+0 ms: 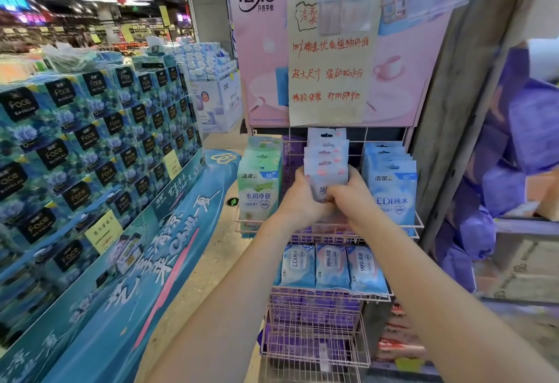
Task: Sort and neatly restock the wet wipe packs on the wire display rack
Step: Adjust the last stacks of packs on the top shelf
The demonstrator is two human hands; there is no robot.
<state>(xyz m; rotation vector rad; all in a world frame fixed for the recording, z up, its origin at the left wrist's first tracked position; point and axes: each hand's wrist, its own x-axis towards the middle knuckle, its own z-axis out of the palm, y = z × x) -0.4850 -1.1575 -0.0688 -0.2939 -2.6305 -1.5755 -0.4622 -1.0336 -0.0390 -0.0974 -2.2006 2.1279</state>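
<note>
Head view: both hands clasp a fanned stack of glossy, pale pink-and-white wet wipe packs [326, 158]. The left hand [298, 198] wraps its left edge and the right hand [352, 198] curls over its lower front. The stack sits mid-top tier of the thin pink wire rack [417, 226], between flat green packs [260, 192] and blue packs [393, 189]. Below lie 3 pillowy lidded packs [331, 266].
</note>
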